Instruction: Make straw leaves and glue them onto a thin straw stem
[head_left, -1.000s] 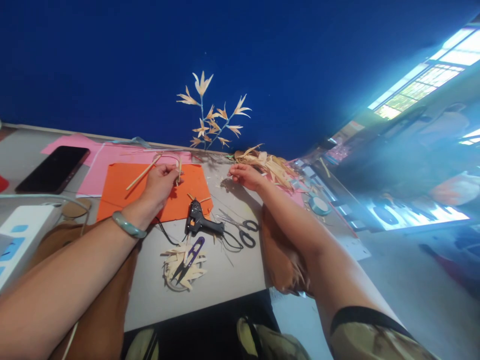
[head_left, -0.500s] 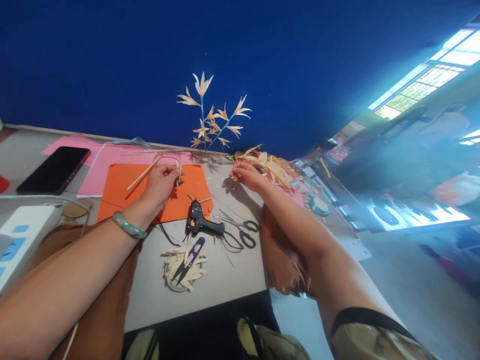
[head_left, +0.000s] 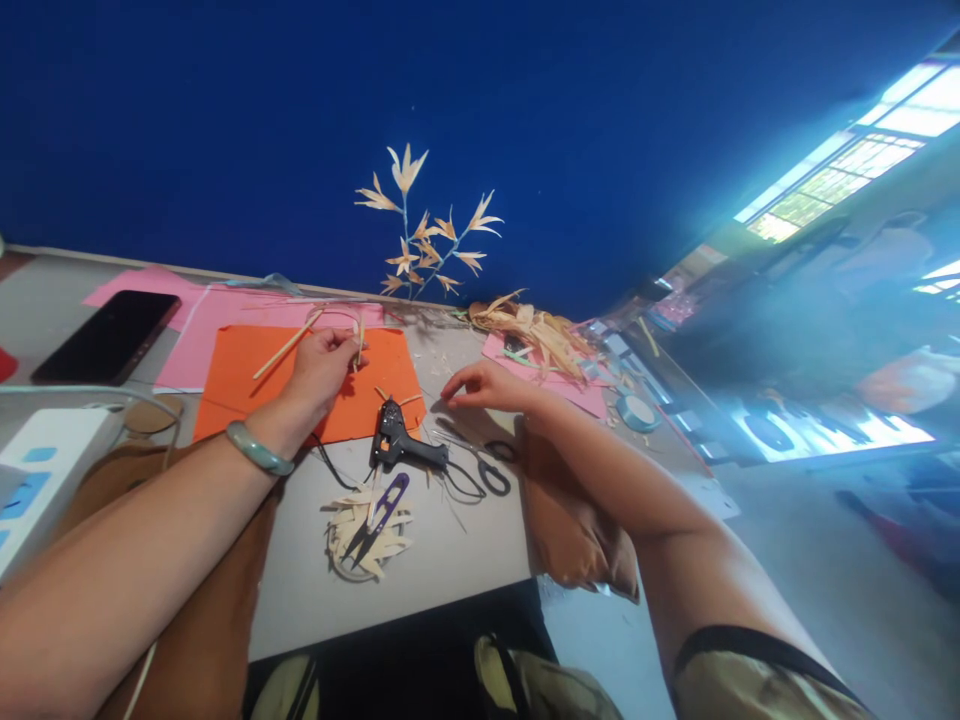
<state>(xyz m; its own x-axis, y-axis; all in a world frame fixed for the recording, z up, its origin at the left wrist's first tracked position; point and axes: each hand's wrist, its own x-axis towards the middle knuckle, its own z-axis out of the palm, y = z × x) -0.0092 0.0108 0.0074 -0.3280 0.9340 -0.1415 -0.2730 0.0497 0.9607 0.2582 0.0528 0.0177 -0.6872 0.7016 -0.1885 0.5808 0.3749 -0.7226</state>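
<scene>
My left hand (head_left: 321, 368) is closed over the orange sheet (head_left: 244, 385), pinching a thin pale husk strip (head_left: 359, 345) that stands up past the fingertips. Above the table, my right hand (head_left: 486, 386) has its thumb and fingers apart with nothing visible in them. It is nearest the scissors (head_left: 491, 470), whose blades point towards the black glue gun (head_left: 401, 440). Purple thread snips (head_left: 379, 520) rest on a round holder of cut pale husk pieces (head_left: 386, 555). A longer pale stick (head_left: 289, 345) lies across the orange sheet beside my left hand.
Against the blue wall stands a branch of husk flowers (head_left: 427, 245). Dried husks (head_left: 540, 335) are heaped at the back right, near a roll of tape (head_left: 636, 412). On the left are a black phone (head_left: 109, 337) and a white power strip (head_left: 56, 475).
My right hand has moved from beside the husk heap down and slightly left, towards the scissors, and its fingers have spread apart. My left hand has stayed in place.
</scene>
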